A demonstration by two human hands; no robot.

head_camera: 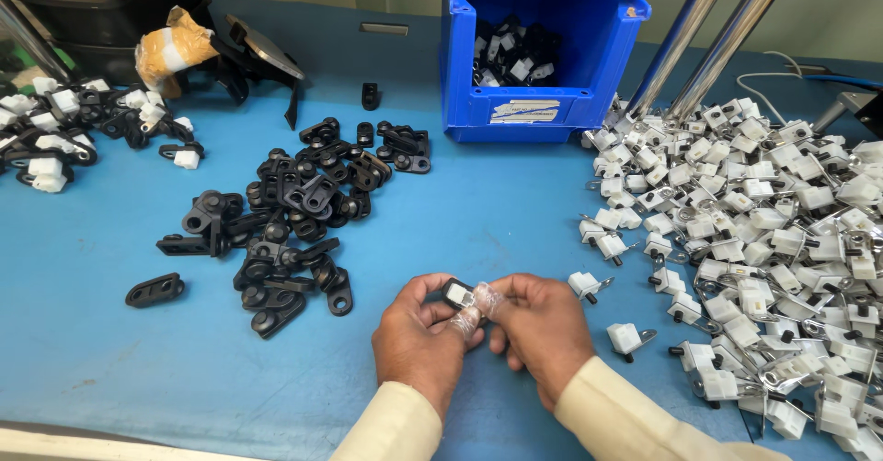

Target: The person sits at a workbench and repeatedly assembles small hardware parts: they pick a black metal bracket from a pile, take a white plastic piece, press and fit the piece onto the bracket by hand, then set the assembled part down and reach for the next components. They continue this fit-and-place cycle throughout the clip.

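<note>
Both hands met low over the blue table (515, 213). Left hand (420, 332) and right hand (543, 325) pinched one small part (459, 293) between thumbs and fingertips, black with a white face, held just above the table between them. Clear covers sat on the fingertips (485, 301) touching it. Cream sleeves (607, 415) covered both wrists.

Left of the hands lay a heap of black pieces (294, 213), with one black piece (154, 290) apart from it. On the right spread a large heap of white pieces (773, 231) with metal tabs, a few strays near the right hand. A blue bin (543, 102) stood at the far side, holding black-and-white parts. A third pile of mixed parts (64, 130) lay at the far left, near a taped bundle (173, 49) and a black tray (101, 5).
</note>
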